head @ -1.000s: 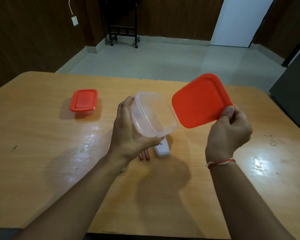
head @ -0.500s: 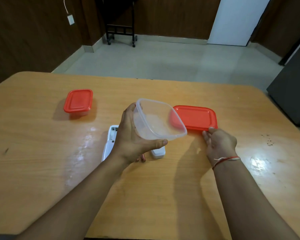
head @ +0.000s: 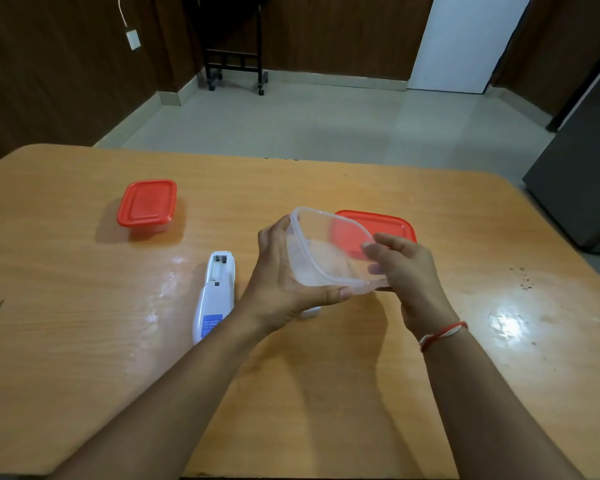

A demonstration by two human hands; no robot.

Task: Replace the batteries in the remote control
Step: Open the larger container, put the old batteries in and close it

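**While the clear tub is held tilted, the remote waits open on the bench**

Though it looks empty from this angle, the clear tub (head: pixel 329 258) is a thin, light plastic shell that would likely flex under a squeeze and slide on smooth skin, so a hold across its rim and wall suits it best. The left hand (head: pixel 284 285) has exactly that: fingers curled round the far side, thumb along the near rim, the tub tipped toward the right. The right hand (head: pixel 404 271) is at the tub's right edge with loosely bent fingers; its tips are blurred, and I cannot tell whether they touch the rim or grip anything.

The remote control (head: pixel 215 296) lies face down on the bench (head: pixel 84 341), just left of the left wrist, its battery bay uncovered and seemingly empty. It is a small, stiff, light body with a glossy back, probably best taken by its long sides, away from the bay's metal contacts. Batteries would be small, smooth and apt to roll.

Much is hidden. No batteries show anywhere. A white piece (head: pixel 310 311) peeks out under the left hand, perhaps the battery cover, but most of it is covered. The red lid (head: pixel 388 225) lies flat behind the tub, partly seen through the plastic. A closed red-lidded tub (head: pixel 146 206) sits well apart at the far left; its contents cannot be made out.
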